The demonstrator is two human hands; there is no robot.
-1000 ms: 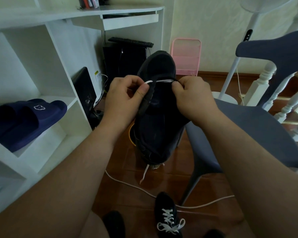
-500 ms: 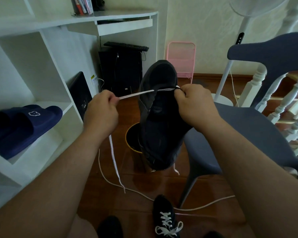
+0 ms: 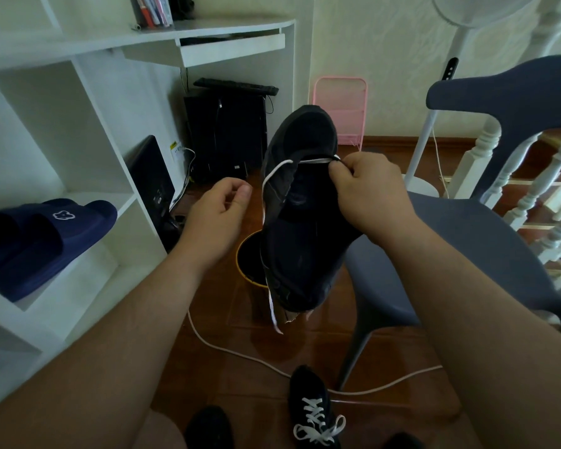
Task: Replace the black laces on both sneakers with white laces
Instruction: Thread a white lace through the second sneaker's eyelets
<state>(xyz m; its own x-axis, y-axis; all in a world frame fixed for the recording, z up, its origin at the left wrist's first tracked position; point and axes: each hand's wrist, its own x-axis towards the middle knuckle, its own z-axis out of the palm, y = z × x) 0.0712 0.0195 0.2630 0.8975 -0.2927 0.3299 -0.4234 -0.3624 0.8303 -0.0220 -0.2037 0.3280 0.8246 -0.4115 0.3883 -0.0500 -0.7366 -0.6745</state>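
Note:
I hold a black sneaker in the air, toe pointing away from me. My right hand grips its right side and pinches the white lace where it crosses the lowest eyelets. The lace's left end hangs loose down the sneaker's left side, past the heel. My left hand hovers just left of the sneaker, fingers curled together with nothing visible in them. A second black sneaker, laced in white with a bow, stands on the floor below.
A yellow-rimmed bin sits under the held sneaker. A grey-blue chair stands to the right, and white shelves with navy slippers to the left. A white cable crosses the wooden floor. A fan stand is behind.
My left hand pulled the lace end out to the left through the eyelet, then let it go. The lace now hangs slack beside the sneaker, and the hand has moved back toward it.

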